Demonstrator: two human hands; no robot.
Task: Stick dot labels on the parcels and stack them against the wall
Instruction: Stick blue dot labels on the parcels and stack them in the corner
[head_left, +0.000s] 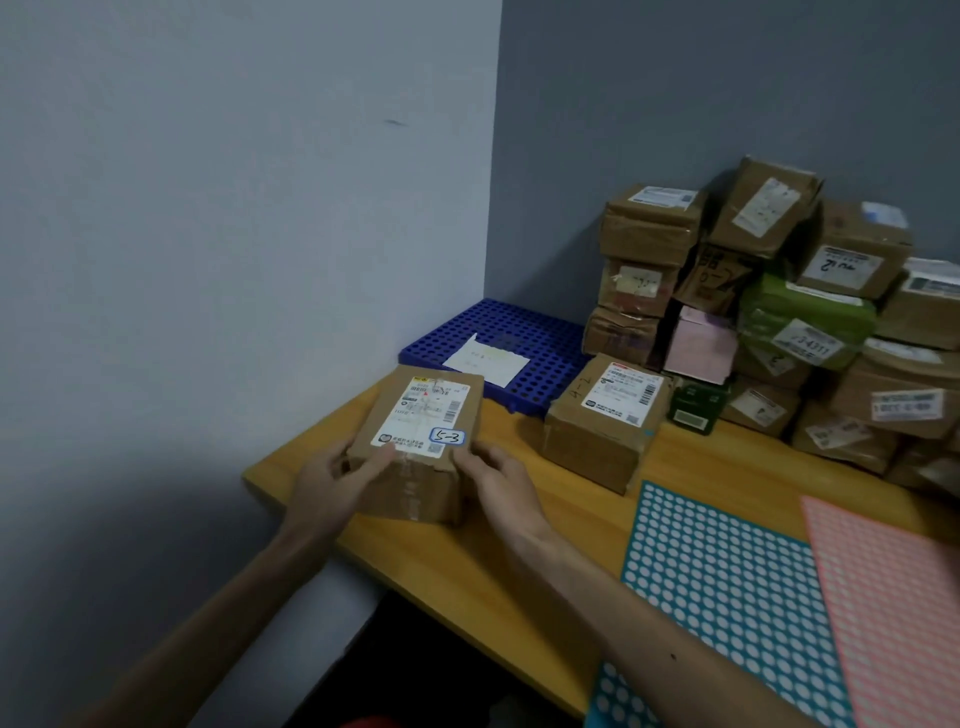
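A brown cardboard parcel (415, 447) with a white shipping label and a small tag reading "5-3" sits near the table's left corner. My left hand (332, 483) grips its left side and my right hand (501, 480) grips its right side. A second brown parcel (605, 421) marked "4-2" stands just to the right on the table. A teal dot-label sheet (727, 587) and a pink dot-label sheet (893, 597) lie flat at the front right.
A blue perforated plastic pallet (524, 332) with a white paper on it lies in the wall corner. A tall pile of parcels (779, 312), brown, green and pink, leans against the back wall at the right. The wooden table (493, 561) ends at the left wall.
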